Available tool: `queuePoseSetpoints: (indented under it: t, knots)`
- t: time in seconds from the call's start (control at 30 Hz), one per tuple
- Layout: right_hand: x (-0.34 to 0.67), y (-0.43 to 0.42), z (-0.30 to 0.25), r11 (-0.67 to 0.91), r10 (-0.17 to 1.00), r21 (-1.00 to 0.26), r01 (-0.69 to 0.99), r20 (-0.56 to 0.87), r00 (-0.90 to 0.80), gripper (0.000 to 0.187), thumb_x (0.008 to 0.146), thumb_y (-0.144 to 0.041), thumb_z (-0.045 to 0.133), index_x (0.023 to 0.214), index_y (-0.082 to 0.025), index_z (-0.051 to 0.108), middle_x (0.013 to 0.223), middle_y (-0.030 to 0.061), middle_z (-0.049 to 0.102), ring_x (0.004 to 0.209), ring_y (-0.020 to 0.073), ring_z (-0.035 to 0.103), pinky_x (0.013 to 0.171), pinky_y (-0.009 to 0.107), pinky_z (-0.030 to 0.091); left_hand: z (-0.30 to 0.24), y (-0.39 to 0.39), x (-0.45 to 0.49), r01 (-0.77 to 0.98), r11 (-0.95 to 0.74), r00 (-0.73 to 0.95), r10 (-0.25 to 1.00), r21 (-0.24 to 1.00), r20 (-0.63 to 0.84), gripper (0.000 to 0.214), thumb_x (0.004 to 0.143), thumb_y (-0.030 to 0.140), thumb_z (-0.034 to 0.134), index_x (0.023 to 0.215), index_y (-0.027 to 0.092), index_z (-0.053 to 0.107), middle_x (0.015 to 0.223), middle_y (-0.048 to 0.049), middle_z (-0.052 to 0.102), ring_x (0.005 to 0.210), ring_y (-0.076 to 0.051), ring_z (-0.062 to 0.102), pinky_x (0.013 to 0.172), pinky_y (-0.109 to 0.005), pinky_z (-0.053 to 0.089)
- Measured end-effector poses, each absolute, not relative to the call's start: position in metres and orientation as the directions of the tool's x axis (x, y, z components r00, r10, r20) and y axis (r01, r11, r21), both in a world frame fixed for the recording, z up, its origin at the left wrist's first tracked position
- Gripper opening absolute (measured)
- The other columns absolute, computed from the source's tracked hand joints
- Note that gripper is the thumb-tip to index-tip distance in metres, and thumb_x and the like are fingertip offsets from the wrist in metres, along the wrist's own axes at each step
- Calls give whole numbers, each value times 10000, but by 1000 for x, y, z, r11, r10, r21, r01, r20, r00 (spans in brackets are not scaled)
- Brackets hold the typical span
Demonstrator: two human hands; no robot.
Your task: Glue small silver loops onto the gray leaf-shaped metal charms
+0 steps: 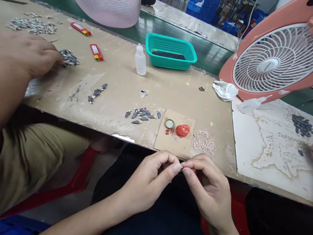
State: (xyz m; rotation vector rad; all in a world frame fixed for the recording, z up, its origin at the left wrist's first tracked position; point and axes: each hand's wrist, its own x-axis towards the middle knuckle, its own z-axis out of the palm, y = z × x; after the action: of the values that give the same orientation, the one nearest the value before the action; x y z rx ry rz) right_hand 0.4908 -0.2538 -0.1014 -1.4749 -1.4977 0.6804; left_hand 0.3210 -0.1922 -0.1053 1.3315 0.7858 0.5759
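Note:
My left hand (154,182) and my right hand (211,187) meet over my lap, just off the table's edge. Thumb and forefinger of each are pinched together around something tiny, mostly hidden by the fingertips. Just beyond them lies a cardboard square (176,147) bearing a bottle cap (169,123), red crumbs and a small red cup-like piece (183,130). A patch of tiny pinkish beads or grains (204,145) is to its right. On the left are several dark, leaf-shaped pieces (144,118) with pale tips.
At left, a co-worker's hand (36,54) touches a dark pile (68,58). Behind are two red-and-yellow packs, a squeeze bottle (140,62), a green basket (171,62) and a pink fan (269,62). At right lies a stained white sheet (246,143) with dark pieces (302,125).

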Motion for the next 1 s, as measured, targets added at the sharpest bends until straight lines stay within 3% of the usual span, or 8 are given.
queuePoseSetpoints:
  t: [0.23,0.33,0.4,0.47,0.57,0.67,0.83,1.0]
  knots:
    - [493,-245,-95,204,975,-817,539,216,-42,86,918,-176,619,870,-240,649,763,-40,610,678,87,588,603,203,475,-101,-186,312,212,32,654,738,977,-167,232,990,314,543,826,172,624,735,28,590,675,-107,523,622,-228,419]
    - [494,-241,-94,171,979,-820,545,203,-3,91,931,-195,604,851,-231,629,765,-31,600,681,99,569,589,222,453,-101,-175,298,250,-145,586,810,957,-30,180,985,265,563,854,184,654,785,22,642,712,-108,579,665,-220,447]
    - [497,-237,-94,130,974,-822,555,210,82,80,936,-211,608,862,-231,632,785,-23,599,700,111,563,592,237,442,-104,-161,283,408,-335,442,887,849,138,133,979,239,572,908,191,673,871,-3,685,820,-141,623,759,-248,468]
    - [500,-232,-93,95,964,-816,570,219,153,79,939,-233,615,864,-230,637,793,-17,590,704,121,551,602,253,435,-107,-144,268,643,-418,324,908,642,267,130,977,252,573,968,199,692,974,-37,705,950,-202,632,836,-302,469]
    - [506,-221,-90,75,951,-787,612,241,194,94,947,-259,613,863,-231,644,796,-14,584,710,129,544,631,270,433,-112,-121,253,838,-418,331,901,351,281,209,995,335,538,1032,234,717,1029,-55,703,1015,-269,621,811,-355,471]
    - [511,-208,-86,83,947,-743,664,265,179,118,956,-273,601,856,-231,648,797,-10,594,735,135,554,651,273,433,-111,-110,248,860,-450,397,886,241,238,231,1001,369,516,1027,257,716,1006,-47,697,976,-273,622,751,-361,470]
    - [518,-190,-81,87,960,-619,780,262,101,147,958,-295,587,852,-220,656,763,-7,586,671,136,528,625,285,421,-108,-108,247,834,-482,431,873,268,227,140,973,338,548,971,255,660,1017,-34,695,995,-287,622,779,-384,467]
    - [520,-180,-78,73,964,-432,899,263,47,159,950,-310,582,866,-204,666,790,12,616,703,154,568,647,303,441,-113,-112,246,814,-420,351,906,403,236,100,947,323,590,940,247,655,948,-35,706,940,-281,651,771,-386,471]
